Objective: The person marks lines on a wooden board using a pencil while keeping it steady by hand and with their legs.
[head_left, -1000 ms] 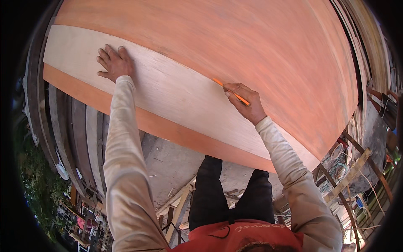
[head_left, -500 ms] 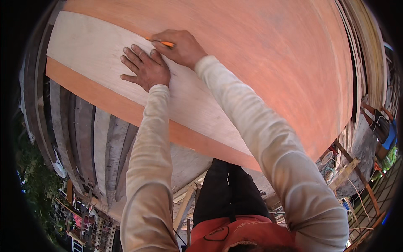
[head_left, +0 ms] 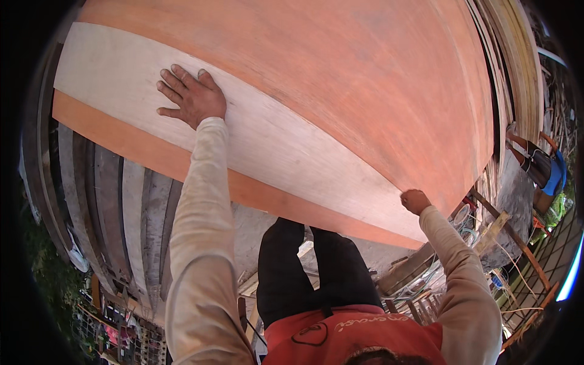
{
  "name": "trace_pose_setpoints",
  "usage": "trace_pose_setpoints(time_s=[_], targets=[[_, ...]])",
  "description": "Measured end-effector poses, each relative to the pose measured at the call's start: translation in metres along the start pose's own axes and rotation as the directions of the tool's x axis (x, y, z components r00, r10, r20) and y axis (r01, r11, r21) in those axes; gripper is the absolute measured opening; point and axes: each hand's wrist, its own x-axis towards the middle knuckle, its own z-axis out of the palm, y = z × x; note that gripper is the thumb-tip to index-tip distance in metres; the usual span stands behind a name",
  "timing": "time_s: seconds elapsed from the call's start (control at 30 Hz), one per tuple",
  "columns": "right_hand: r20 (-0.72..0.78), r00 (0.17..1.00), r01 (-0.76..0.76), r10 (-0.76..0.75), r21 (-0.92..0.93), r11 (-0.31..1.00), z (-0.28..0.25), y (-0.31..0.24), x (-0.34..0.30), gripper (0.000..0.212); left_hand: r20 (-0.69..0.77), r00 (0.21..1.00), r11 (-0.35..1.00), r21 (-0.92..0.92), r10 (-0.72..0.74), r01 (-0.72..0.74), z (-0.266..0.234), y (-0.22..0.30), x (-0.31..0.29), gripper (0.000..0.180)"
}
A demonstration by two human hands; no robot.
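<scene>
A large, smooth sheet of orange-brown wood (head_left: 365, 91) is laid across the middle and far part of the scene, its right side seen as curved. At the left, a row of long, weathered grey-brown planks (head_left: 131, 194) is partly covered by the sheet, their near ends left exposed. Just beyond the sheet's right side, long stacked lengths of pale brown timber (head_left: 524, 67) are seen. On the sheet, a long, whitish wooden strip (head_left: 292, 140) is laid, stretched from the left end toward the near right corner and narrowed toward the right; a thin orange band is left visible along its near side and a broad orange area along its far side. At the near edge, black trousers (head_left: 283, 261) and a red top (head_left: 377, 337) are seen, with both arms covered by loose, off-white sleeves (head_left: 204, 201). At the right, near the timber, another person in dark and blue clothing (head_left: 538, 167) is partly seen. The left hand (head_left: 201, 102) is placed palm down on the whitish strip, left of its middle, with the fingers (head_left: 173, 82) spread wide. The right hand (head_left: 416, 201) is set at the strip's far edge, near its right end, with the fingers curled inward; whether anything is pinched by them cannot be told
</scene>
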Motion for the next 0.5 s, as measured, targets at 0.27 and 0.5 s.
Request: trace_pose_setpoints(time_s=[0.27, 0.5], targets=[[-0.474, 0.865, 0.314, 0.165, 0.768, 0.559, -0.079, -0.102, -0.004, 0.023, 0.047, 0.999, 0.999, 0.04, -0.016, 0.014, -0.005, -0.014, 0.0, 0.067], [-0.839, 0.545, 0.773, 0.009, 0.506, 0.383, -0.252, -0.245, 0.086, 0.025, 0.089, 0.996, 0.999, 0.04, -0.029, 0.025, -0.01, -0.013, 0.002, 0.07]])
